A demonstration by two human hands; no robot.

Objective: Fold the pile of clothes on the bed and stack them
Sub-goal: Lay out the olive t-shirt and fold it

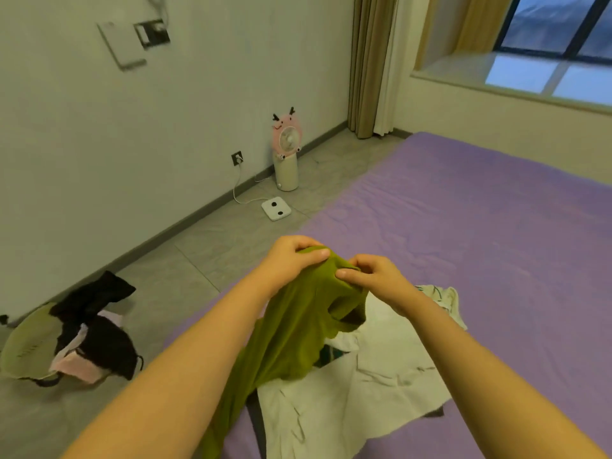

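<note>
Both hands grip one olive-green garment (294,332) by its top edge, held up over the near left part of the bed (480,226). Left hand (293,256) has its fingers curled over the cloth, thumb pressing on the near side; right hand (371,276) pinches the same edge just beside it, the two hands almost touching. The green cloth hangs down between the forearms and trails off toward the near left corner of the bed.

Under and to the right of it lies the pile of clothes (374,369), mostly white pieces spread flat on the purple sheet (the exact count cannot be told, since the green garment covers part of them); a dark bit shows at the near edges.

On the tiled floor at the left sits one pale green basket (26,346), tipped over, with black and pink clothing spilling from it. Farther off by the wall stand one pink fan (286,150) and one white scale (276,208). One curtain (371,64) hangs at the far corner, beside one window (559,38).
</note>
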